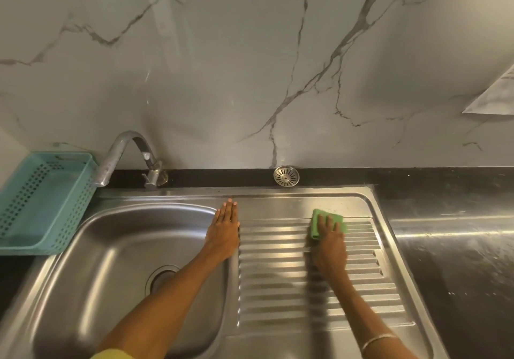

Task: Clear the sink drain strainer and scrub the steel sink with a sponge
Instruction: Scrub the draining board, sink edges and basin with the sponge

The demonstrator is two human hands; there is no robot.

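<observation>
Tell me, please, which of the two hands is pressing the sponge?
The right hand presses the green sponge on the ridged drainboard; the left hand lies flat and bare.

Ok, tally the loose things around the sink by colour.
Green: 1, the sponge under the right hand
Teal: 1, the basket
Steel: 1, the strainer on the black ledge
Total: 3
</observation>
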